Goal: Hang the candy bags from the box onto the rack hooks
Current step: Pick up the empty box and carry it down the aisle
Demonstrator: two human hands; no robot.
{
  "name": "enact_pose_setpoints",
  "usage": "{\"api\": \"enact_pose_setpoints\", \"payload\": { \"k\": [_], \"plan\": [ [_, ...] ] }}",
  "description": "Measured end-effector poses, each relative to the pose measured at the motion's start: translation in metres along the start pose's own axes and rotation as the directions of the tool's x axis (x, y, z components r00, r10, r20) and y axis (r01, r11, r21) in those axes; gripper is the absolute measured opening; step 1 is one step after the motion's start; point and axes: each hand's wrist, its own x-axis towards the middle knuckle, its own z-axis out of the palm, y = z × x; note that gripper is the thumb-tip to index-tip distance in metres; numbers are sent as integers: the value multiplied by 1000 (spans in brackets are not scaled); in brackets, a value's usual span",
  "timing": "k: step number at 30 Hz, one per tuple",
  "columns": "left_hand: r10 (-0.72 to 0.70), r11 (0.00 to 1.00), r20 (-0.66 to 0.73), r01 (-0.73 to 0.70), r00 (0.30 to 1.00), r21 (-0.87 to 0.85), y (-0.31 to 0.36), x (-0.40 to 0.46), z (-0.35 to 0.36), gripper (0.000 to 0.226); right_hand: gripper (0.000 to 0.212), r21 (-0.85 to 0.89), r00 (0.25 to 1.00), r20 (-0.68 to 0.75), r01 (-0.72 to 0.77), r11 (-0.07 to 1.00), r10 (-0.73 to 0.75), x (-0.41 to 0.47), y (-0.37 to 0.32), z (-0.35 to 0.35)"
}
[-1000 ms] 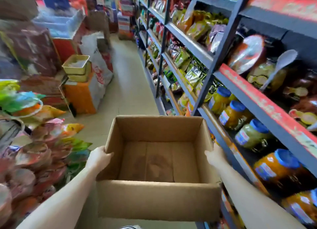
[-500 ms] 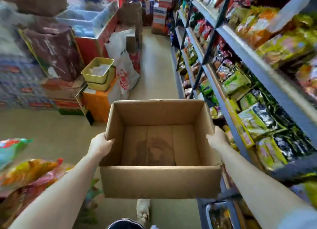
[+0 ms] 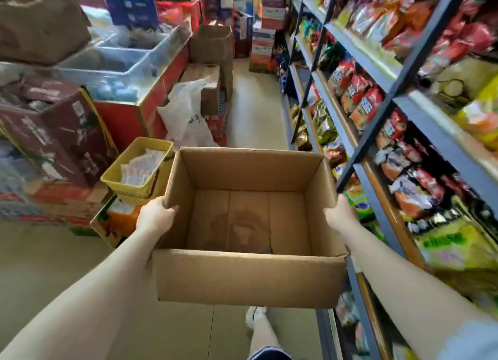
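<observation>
I carry an open brown cardboard box [image 3: 248,276] in front of me at waist height. Its inside is bare, showing only a stained bottom, and no candy bags are in it. My left hand [image 3: 155,215] grips the box's left wall with fingers curled over the rim. My right hand [image 3: 339,214] holds the right wall the same way, with the fingers hidden behind the cardboard. No rack hooks are in view.
Dark metal shelving [image 3: 377,133] full of snack bags runs along my right. On the left stand a yellow basket [image 3: 137,168] of packets, stacked cartons [image 3: 56,133], a red chest freezer [image 3: 140,90] and a white plastic bag [image 3: 186,114]. The floor aisle [image 3: 256,109] runs ahead.
I have walked forward down the aisle with the box. The candy rack on the left has dropped out of view. The yellow basket and cartons are now close beside the box.
</observation>
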Motion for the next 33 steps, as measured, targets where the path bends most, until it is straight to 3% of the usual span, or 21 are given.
{"api": "enact_pose_setpoints", "payload": {
  "k": [5, 11, 15, 19, 24, 30, 33],
  "plan": [
    [-51, 995, -22, 50, 998, -81, 78, 130, 16, 28, 53, 53, 996, 8, 90, 995, -91, 147, -100, -16],
    [-130, 988, -24, 127, 991, -90, 150, 274, 12, 29, 47, -37, 986, 20, 167, 985, -166, 289, -214, -29],
    [-248, 945, 46, 252, 968, -210, 166, 356, 14, 35, 45, -121, 969, 41, 246, 962, -242, 374, -276, -17],
    [-221, 947, 85, 235, 971, -219, 187, 446, 24, 37, 26, -172, 948, 23, 316, 933, -317, 464, -338, 5],
    [-198, 952, 53, 204, 979, -226, 217, 577, 23, 22, 25, -221, 949, 7, 308, 925, -315, 564, -433, 38],
    [-265, 929, 32, 264, 964, -261, 252, 715, 6, 26, 40, -349, 913, -75, 353, 868, -402, 653, -548, 62],
    [-308, 906, 18, 299, 951, -300, 276, 768, 12, 23, 60, -424, 880, -109, 379, 822, -462, 687, -590, 76]
  ]
}}
